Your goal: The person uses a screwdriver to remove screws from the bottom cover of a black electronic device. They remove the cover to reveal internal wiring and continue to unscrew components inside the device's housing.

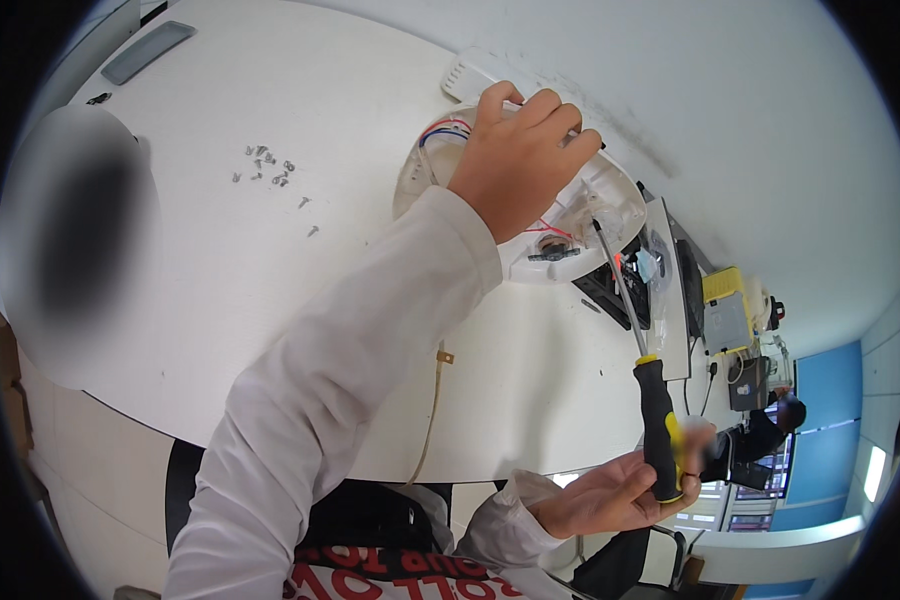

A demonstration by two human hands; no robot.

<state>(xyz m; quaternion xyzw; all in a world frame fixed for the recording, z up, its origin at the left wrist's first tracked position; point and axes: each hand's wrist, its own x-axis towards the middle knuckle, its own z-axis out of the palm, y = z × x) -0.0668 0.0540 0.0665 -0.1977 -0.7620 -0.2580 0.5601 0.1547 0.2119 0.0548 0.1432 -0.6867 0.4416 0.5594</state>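
My left hand [520,160] reaches across the table, its curled fingers gripping the far side of a white plastic housing [625,198]. Red and blue wires [445,132] run inside this open, hollow shell. A small dark part [554,250] sits near its closer edge. In my right hand [610,497] is a screwdriver [656,420] with a black and yellow handle. Its long metal shaft points away from me, and the tip appears to be at the inside of the housing. Whether the tip meets a screw is too small to tell.
Several loose screws [268,162] lie on the white table [300,270]. A large rounded white object [135,250], partly blurred, stands at the left. A grey strip [148,52] lies far left, and a thin tube [432,420] near the front edge. A person [770,430] sits farther right.
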